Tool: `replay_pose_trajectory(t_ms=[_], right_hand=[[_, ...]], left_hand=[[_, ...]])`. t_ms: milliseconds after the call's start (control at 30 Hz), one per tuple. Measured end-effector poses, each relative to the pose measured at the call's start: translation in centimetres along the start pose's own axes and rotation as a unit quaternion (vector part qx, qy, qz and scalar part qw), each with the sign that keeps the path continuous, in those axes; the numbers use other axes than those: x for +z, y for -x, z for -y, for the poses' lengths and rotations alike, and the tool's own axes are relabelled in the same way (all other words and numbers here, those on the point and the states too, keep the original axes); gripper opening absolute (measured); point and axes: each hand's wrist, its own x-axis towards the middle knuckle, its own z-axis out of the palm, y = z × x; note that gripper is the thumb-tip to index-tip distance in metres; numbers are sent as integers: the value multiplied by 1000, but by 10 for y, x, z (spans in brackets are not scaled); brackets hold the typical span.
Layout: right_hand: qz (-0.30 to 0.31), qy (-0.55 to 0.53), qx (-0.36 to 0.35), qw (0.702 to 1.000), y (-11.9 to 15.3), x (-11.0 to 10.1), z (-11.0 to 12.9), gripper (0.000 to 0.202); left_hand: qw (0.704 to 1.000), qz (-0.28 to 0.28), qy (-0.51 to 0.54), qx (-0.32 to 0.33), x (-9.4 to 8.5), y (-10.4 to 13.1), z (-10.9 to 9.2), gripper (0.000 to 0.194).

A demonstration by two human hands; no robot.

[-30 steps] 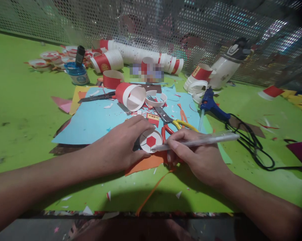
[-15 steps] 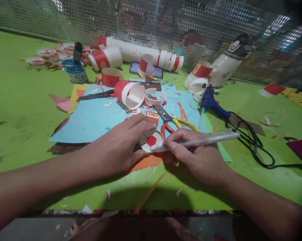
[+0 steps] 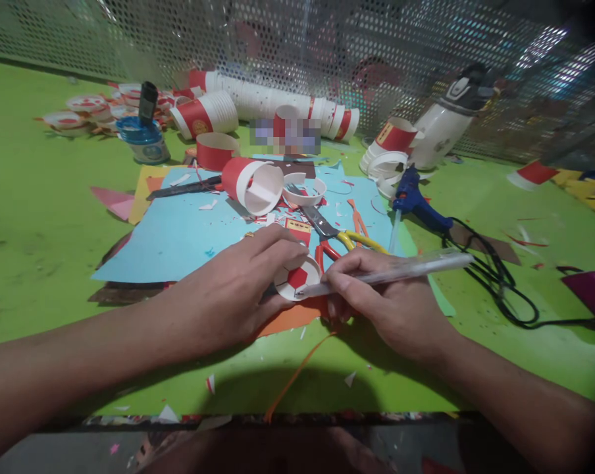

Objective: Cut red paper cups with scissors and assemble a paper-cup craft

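My left hand is closed around the cut-off bottom of a paper cup, its round white face turned up toward me. A red patch sits in the middle of that face, with thin dark lines running out to the rim. In my right hand a pen with a clear barrel lies slanted, its tip on the lower part of the white disc. Scissors with yellow and red handles lie just beyond both hands, on light blue paper. Orange paper shows beneath the cup bottom.
A cut cup and a white ring lie among scraps ahead. Stacked cups, a blue jar and a white bottle stand farther back. At right are a blue glue gun and its black cord.
The pen tip has shifted slightly left and up on the white disc. Both hands keep their hold; the whole view has moved a little.
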Motion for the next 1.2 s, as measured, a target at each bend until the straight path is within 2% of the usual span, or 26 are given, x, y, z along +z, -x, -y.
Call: replay_pose_trajectory(t_ms=[367, 600, 800, 1200], right_hand=[[-5, 58, -4, 998, 0, 1, -1, 12], [-2, -1, 4, 1000, 0, 1, 0, 14], [-15, 6, -21, 1000, 0, 1, -1, 14], [-12, 21, -11, 1000, 1, 1, -2, 14]], left_hand=[[1000, 4, 3, -6, 1, 0, 1, 31], [1000, -3, 7, -1, 1, 0, 1, 34], [1000, -10, -2, 8, 2, 1, 1, 34], [1000, -3, -1, -11, 3, 1, 4, 40]])
